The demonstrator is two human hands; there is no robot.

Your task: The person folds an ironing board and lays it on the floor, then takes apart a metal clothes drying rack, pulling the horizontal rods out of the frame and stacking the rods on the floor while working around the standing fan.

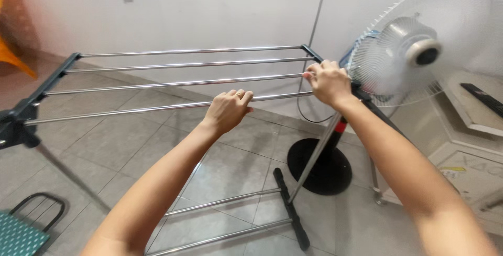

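Forearms: both bare, entering from the lower edge and reaching forward over the rack.
Left hand (228, 110): fingers curled over the nearest steel rod (141, 109), clenched on it near its right-hand part; a ring shows on one finger.
Right hand (327, 82): closed around the right end of the drying rack (173, 80), where the rods meet the black end bar (313, 54); fingertips wrap under, so the exact contact is partly hidden.
Rack position: top tier level, standing on the tiled floor (105, 146) between the person and the wall, just beside the fan.
Step in hand: judged as steadying or shifting the rack by its top tier, both hands bearing on it.
Next move calls for: judged, an even pull from both hands so the frame stays square, and care at the right corner, which sits close to the fan grille.
Rods: four parallel tubes, polished metal, bright and smooth, with thin highlights along their length.
End bars: dark matt plastic or painted metal, with a bulkier joint at the left.
Lower tier (225, 219): two more shiny rods and a black cross foot, near the floor.
Fan (419, 46): pedestal type, pale wire grille, grey hub, round black base (319, 167).
Floor: grey square tiles, faintly glossy.
Lower left corner: green patterned seat (18, 235) with a black tube frame.
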